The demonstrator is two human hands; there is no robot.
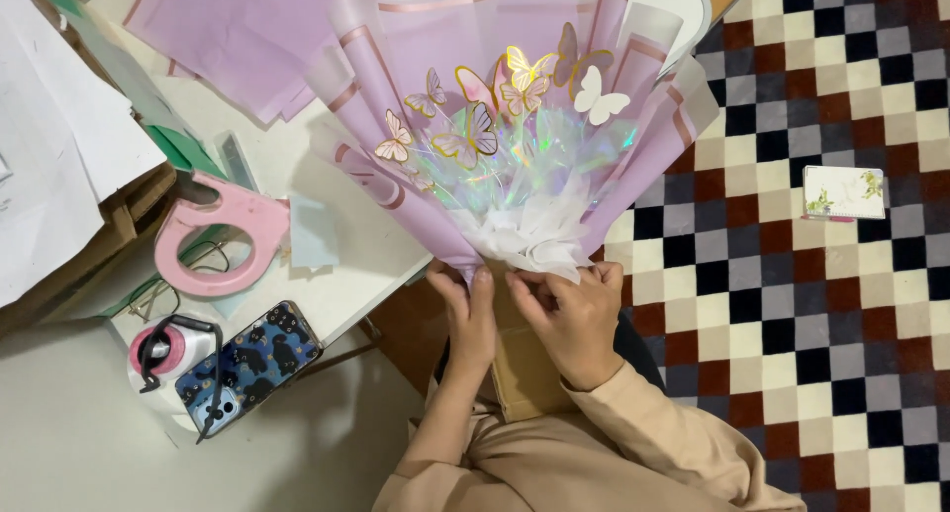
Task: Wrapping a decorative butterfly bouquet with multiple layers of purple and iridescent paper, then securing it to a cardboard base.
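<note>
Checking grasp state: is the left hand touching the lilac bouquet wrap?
Touching. Head view: left hand fingertips press the lilac wrap at its gathered base.

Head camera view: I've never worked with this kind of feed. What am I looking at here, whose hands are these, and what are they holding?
There is one picture, taken by a camera worn on a person's head and looking down, so both hands are that person's own. The left hand and right hand pinch the neck of a bouquet: lilac wrapping paper, shiny iridescent film, white tissue and paper butterflies. Below the hands is its brown cardboard base.

To the left, a white table holds spare lilac sheets, a pink tape dispenser and a phone in a patterned case. A small card lies on the checkered floor.
</note>
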